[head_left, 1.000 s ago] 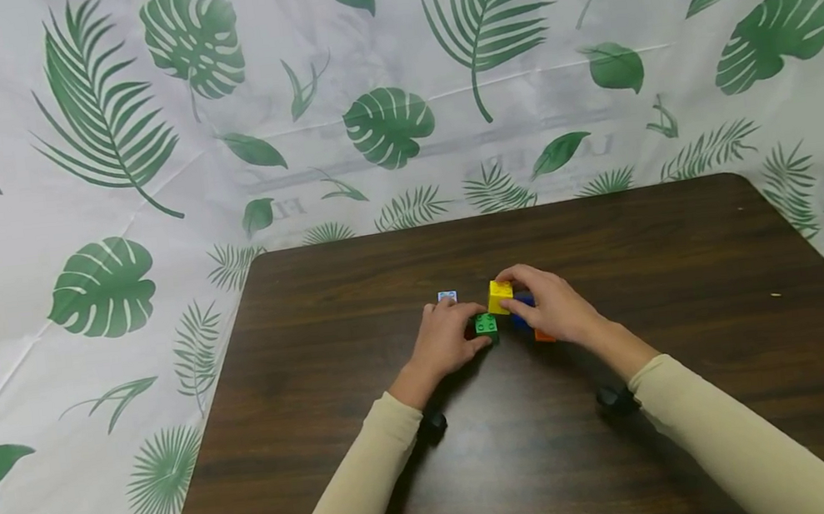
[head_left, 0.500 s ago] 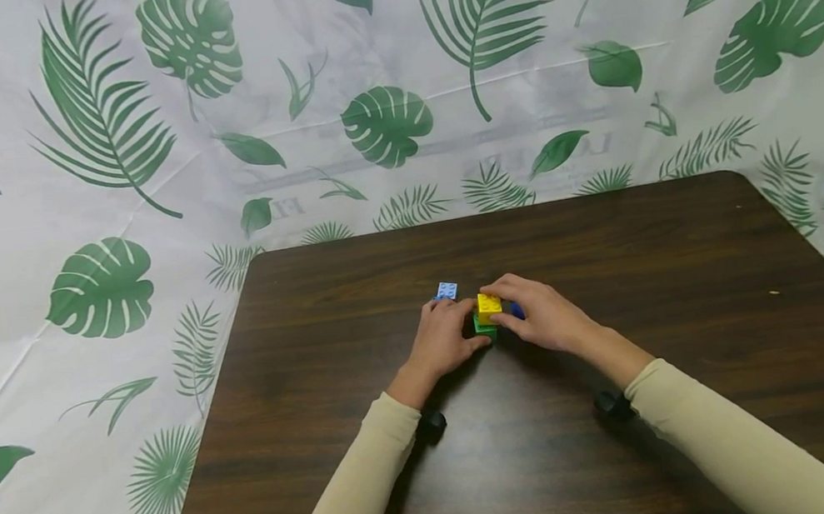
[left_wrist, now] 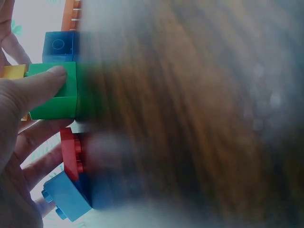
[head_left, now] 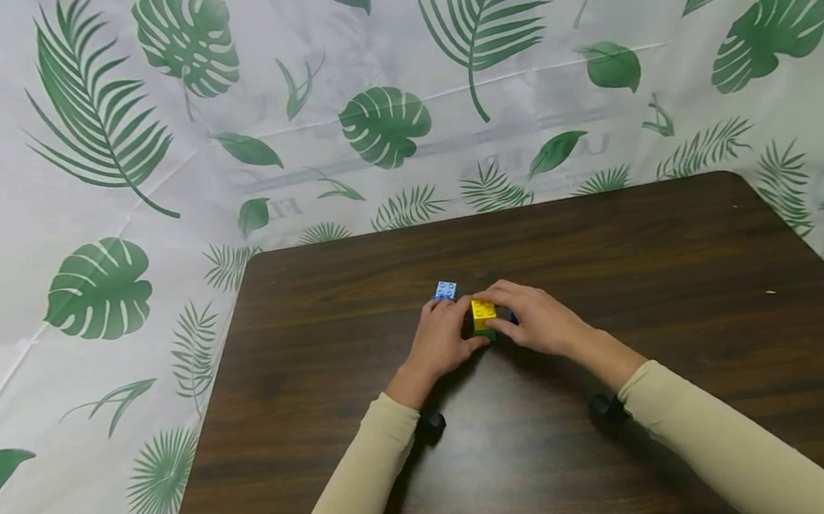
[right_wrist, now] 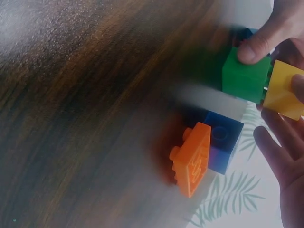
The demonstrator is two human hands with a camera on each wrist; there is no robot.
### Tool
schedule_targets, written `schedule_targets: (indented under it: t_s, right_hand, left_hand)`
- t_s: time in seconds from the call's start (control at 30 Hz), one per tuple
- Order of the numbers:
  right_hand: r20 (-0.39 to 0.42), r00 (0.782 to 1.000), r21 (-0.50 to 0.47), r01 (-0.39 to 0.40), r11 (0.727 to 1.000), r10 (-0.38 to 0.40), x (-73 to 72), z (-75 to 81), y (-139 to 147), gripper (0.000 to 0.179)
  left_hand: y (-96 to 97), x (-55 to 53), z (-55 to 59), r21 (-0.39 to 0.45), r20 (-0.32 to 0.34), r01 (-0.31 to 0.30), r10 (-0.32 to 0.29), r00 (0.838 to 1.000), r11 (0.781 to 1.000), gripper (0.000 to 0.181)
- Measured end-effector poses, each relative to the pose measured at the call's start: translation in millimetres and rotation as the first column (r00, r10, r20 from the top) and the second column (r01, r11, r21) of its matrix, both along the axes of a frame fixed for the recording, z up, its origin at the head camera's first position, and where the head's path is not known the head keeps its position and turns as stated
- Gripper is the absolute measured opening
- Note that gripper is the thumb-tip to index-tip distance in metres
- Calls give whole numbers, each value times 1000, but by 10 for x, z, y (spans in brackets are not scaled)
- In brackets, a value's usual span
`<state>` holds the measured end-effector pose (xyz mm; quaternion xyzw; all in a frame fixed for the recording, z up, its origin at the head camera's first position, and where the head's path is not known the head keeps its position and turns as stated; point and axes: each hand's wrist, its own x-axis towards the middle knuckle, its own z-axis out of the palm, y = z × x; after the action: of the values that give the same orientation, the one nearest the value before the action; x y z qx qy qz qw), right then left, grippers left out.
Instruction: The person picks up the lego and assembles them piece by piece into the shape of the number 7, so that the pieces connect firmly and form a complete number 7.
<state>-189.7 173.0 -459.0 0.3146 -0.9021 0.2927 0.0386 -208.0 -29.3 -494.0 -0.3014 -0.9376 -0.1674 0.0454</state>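
My left hand (head_left: 437,340) grips a green toy building block (right_wrist: 243,78) at the middle of the table, its thumb lying across one side. Right over that block's studs sits a yellow block (head_left: 483,310), pinched between thumb and fingers of my right hand (head_left: 545,322). A thin gap with green studs shows between the two blocks in the right wrist view. Beside my left fingers lie a thin red brick (left_wrist: 70,153) and a light blue block (left_wrist: 69,197). Near my right hand are a dark blue block (right_wrist: 227,135) and an orange brick (right_wrist: 194,159) lying on its side.
The dark wood-grain table (head_left: 607,245) has a rounded far corner on the right. Behind it hangs a white cloth (head_left: 311,159) printed with green leaves. A tiny yellowish scrap (head_left: 771,292) lies on the right of the tabletop.
My right hand has moved left and lowered the yellow block from beside the green block to right on top of it. The left hand keeps its grip on the green block.
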Motion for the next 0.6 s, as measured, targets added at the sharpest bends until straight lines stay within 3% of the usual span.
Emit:
schedule_targets:
  t_s: [0.23,0.37,0.5,0.6]
  right_hand:
    - [-21,1000,19,12,1000,-11,11,-8,-10,45]
    - [-34,999,23,12,1000,-11,15,-12,-16,45]
    - [-35,999,8,9,1000,-8,17,-17,-8,45]
    - [-22,1000,-3,8,1000,-8,17,-9,5,44]
  left_hand:
    - [3,-13,9,5,5,2,-2,1000,1000,56]
    - [3,8,18,10,-28,1,0,1000,1000,60]
    - [2,86,34,57,-91,-65,70,993,996,64]
    - [17,178,60,149,-35,-133,140,990,980,63]
